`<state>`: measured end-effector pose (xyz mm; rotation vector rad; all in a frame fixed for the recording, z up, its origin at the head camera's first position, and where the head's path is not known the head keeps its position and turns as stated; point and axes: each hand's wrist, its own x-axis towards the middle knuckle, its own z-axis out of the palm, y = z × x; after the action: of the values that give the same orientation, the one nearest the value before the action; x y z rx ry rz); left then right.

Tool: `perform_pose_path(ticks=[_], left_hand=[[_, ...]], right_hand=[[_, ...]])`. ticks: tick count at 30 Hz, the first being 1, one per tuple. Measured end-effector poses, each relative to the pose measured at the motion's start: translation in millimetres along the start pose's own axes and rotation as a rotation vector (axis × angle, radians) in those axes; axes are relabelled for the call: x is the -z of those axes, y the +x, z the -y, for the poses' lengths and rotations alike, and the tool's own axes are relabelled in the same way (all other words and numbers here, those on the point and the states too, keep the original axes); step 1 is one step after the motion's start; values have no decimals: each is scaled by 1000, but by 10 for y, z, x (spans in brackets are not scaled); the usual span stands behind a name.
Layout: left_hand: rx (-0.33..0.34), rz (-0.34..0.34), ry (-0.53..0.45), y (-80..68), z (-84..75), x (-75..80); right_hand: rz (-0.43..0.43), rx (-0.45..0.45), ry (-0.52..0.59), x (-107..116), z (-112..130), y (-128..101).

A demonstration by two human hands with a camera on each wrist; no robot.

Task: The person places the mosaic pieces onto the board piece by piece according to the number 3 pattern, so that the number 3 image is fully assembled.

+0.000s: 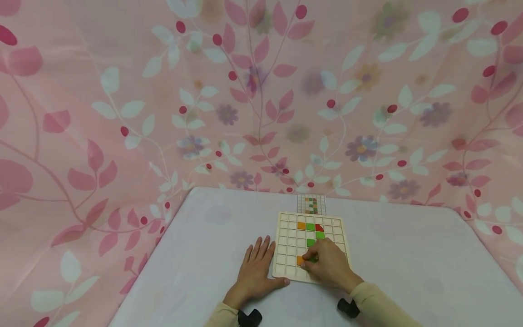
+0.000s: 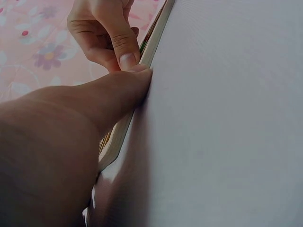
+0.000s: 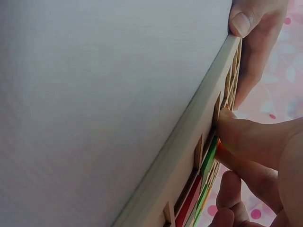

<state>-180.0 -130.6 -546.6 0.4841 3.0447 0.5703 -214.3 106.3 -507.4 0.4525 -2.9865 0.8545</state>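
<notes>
A square wooden grid board lies on the table. Beside its left edge my left hand rests flat with fingers spread, its thumb touching the board's near edge, as the left wrist view also shows. Over the near part of the board, my right hand has its fingers bent and pinches an orange tile at a grid cell with thumb and forefinger. Farther up sit another orange tile, a green tile, a red rounded tile and more green tiles. My right hand partly covers a green one.
A small pattern card with a coloured grid lies just beyond the board's far edge. The white-covered table stretches to both sides. Behind it hangs a pink floral cloth.
</notes>
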Motion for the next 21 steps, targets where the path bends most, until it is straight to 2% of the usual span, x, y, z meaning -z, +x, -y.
perform_pose_path(ticks=[13,21], left_hand=[[-3,-26,-5,7,4,7],[2,-10,-11,7,6,-6]], right_hand=[[-19,13,-18,-17,-8,22],[-10,-6,-22,-35,-13,8]])
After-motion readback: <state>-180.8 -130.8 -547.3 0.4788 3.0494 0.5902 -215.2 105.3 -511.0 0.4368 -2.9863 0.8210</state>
